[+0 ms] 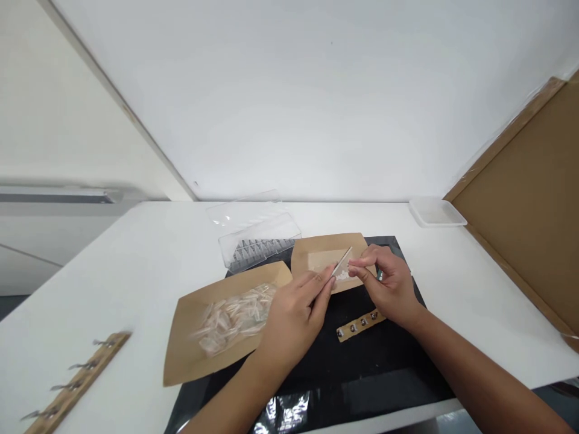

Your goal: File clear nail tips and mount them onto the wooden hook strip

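My left hand (296,310) and my right hand (389,283) meet over a black mat (362,361). Both pinch a small clear plastic strip (342,262), the left at its lower end and the right at its side. The strip is tilted above a small brown paper tray (325,250) with a few clear bits in it. To the left a larger brown paper tray (190,343) holds several clear plastic pieces (235,316). A short wooden strip with metal studs (359,325) lies on the mat just below my right hand.
A clear plastic box with a ridged insert (260,244) stands behind the trays. A white shallow dish (436,212) sits at the back right beside a brown board (529,211). A wooden strip with metal clips (75,383) lies near the white table's (136,265) front-left edge.
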Available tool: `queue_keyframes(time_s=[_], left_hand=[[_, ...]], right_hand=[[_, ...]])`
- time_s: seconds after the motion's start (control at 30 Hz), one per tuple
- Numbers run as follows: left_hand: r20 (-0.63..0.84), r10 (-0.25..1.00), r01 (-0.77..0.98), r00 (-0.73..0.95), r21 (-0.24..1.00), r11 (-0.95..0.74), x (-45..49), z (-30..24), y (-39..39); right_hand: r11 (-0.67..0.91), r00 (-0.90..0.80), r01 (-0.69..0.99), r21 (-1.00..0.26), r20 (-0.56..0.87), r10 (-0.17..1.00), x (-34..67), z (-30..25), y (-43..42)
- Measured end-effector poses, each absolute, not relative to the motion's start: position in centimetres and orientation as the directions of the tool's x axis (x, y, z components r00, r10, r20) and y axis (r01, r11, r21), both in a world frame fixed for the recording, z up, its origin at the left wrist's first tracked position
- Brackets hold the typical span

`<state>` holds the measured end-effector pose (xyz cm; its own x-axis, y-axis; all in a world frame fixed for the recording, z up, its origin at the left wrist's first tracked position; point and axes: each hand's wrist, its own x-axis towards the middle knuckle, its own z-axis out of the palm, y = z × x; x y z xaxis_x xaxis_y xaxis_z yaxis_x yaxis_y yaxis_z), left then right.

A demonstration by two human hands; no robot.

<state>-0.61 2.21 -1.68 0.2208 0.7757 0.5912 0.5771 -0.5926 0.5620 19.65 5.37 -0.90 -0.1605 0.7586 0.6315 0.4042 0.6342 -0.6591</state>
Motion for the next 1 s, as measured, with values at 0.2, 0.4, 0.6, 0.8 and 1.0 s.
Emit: queue_keyframes(time_s=[0.2,0.4,0.6,0.8,1.0], left_hand=[[0.584,0.771,0.583,0.255,0.543,-0.604,-0.6,-1.8,2.1],[0.567,0.786,0.568,0.247,0.572,-0.592,-0.9,-1.5,2.0],[0.570,0.785,0.573,0.242,0.569,-0.590,-1.0,-1.3,1.9],[0.576,0.769,0.598,0.276,0.524,-0.607,-1.0,-1.4,1.9],[0.644,0.701,0.726,0.305,0.319,-0.609,-1.1,-1.3,1.8]], right_hand=[[0.605,-0.138,0.336,-0.722,0.598,0.790,19.6,-1.3,5.3],[0.591,-0.133,0.351,-0.726,0.586,0.799,19.9,-1.6,5.4],[0.581,-0.118,0.357,-0.732,0.581,0.805,19.9,-1.7,5.2],[0.573,-0.087,0.372,-0.730,0.587,0.805,19.9,-1.9,5.3],[0.502,-0.074,0.308,-0.808,0.506,0.859,19.9,-2.1,5.4]])
